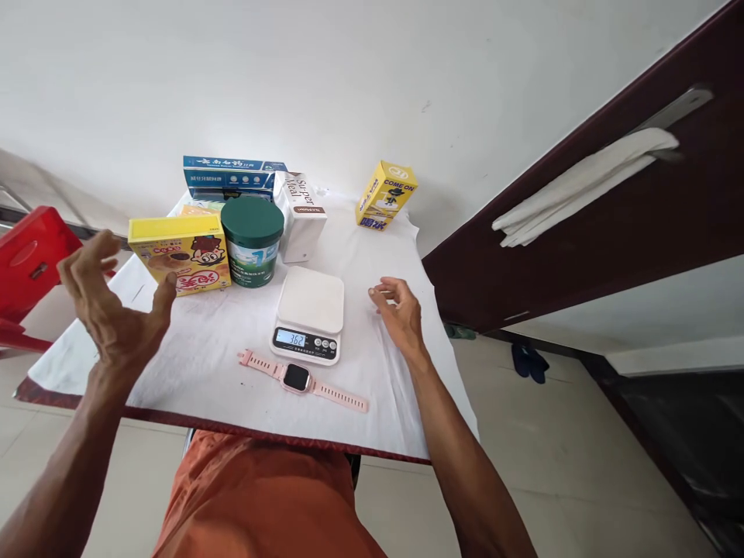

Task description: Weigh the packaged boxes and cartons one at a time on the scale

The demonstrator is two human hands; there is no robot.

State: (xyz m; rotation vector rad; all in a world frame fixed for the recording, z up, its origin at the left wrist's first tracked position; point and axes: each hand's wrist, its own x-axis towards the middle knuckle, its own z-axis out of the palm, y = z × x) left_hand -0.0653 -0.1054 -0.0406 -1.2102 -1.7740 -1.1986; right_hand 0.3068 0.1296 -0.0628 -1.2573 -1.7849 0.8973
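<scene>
My left hand (113, 306) hovers above the table's left side with its fingers spread and curled, holding nothing, just in front of a yellow snack box (180, 254). My right hand (400, 311) rests low over the white cloth (209, 364), fingers loosely apart and empty, to the right of a white kitchen scale (308, 314) whose display is lit. A pink smartwatch (299, 378) lies flat in front of the scale.
Behind the scale stand a green-lidded tub (252, 240), a white carton (302, 213), a blue box (229, 177) and a tilted yellow carton (387, 195). A red chair (29, 260) is at the left. A dark door with a towel (581, 186) is at the right.
</scene>
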